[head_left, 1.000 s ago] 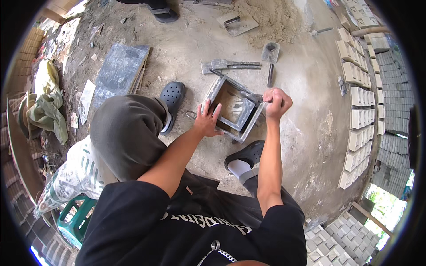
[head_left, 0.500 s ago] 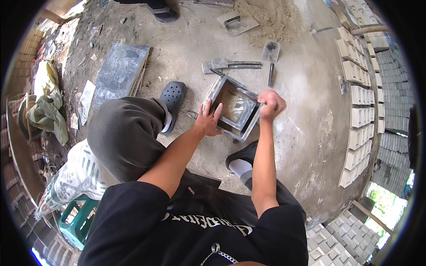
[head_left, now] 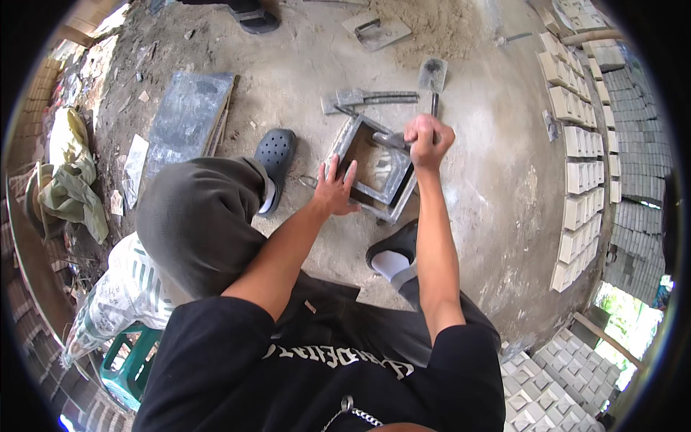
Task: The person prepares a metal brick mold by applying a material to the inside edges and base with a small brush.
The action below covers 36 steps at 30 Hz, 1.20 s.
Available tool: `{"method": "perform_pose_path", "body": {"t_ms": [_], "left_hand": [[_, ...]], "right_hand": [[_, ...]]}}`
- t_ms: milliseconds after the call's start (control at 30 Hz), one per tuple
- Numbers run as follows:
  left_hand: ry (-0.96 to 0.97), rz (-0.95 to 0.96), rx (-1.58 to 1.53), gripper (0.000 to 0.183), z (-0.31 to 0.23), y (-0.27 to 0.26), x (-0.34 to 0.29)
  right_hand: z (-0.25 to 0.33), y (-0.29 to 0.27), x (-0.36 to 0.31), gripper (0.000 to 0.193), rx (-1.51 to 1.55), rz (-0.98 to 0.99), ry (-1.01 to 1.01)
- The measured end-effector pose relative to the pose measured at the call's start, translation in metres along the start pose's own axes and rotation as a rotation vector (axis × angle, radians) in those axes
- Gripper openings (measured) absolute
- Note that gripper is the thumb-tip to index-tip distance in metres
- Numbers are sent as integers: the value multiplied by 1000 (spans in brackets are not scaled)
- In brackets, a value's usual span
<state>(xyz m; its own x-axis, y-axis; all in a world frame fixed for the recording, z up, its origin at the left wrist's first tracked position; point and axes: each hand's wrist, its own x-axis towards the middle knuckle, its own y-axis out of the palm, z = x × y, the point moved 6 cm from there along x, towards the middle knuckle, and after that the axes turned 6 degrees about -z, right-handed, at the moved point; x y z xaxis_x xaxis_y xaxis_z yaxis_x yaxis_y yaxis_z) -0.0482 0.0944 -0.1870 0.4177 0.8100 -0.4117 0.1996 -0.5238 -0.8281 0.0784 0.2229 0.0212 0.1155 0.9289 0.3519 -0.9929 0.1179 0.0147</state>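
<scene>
A square metal mould frame [head_left: 352,135] lies on the concrete floor in front of me, with a smaller grey block-like form [head_left: 399,173] inside it. My left hand [head_left: 335,191] rests on the frame's left side, its fingers spread. Above the frame's far right side, my right hand [head_left: 430,140] is closed in a fist around a grey bar-shaped tool [head_left: 389,140]. The tool's end points left over the opening; its exact kind is hard to make out. A loop handle [head_left: 308,181] sticks out on the frame's left.
Just beyond the frame lie flat metal tools [head_left: 385,97] and a small shovel-like trowel [head_left: 433,72]. Farther off are a plastering float [head_left: 374,31] and sand [head_left: 439,29]. Dark boards [head_left: 191,111] lie left; rows of pale blocks [head_left: 581,169] line the right. Another person's foot [head_left: 255,20] shows at the top.
My right hand has lifted and moved slightly away from me and left, and the tool in it shows more clearly over the frame. My left hand stays on the frame.
</scene>
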Motion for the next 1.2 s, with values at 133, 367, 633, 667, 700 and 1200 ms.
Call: {"method": "perform_pose_path", "body": {"t_ms": [133,367,633,667,700,1200], "left_hand": [[35,-27,21,126,-10,0,3],[-6,-22,38,126,-2,0,-1],[-19,-24,1,126,5,4,-4],[5,-77,19,126,0,1,-3],[6,-52,10,126,-5,2,-5],[11,-82,-2,126,-4,5,-9]], "right_hand": [[-27,-8,-12,34,-37,55,-79],[10,18,-3,30,3,67,-124],[-7,25,-2,32,46,51,12],[0,23,3,32,39,49,-54],[-1,14,-9,31,16,36,-84],[-11,24,-8,30,40,74,-35]]}}
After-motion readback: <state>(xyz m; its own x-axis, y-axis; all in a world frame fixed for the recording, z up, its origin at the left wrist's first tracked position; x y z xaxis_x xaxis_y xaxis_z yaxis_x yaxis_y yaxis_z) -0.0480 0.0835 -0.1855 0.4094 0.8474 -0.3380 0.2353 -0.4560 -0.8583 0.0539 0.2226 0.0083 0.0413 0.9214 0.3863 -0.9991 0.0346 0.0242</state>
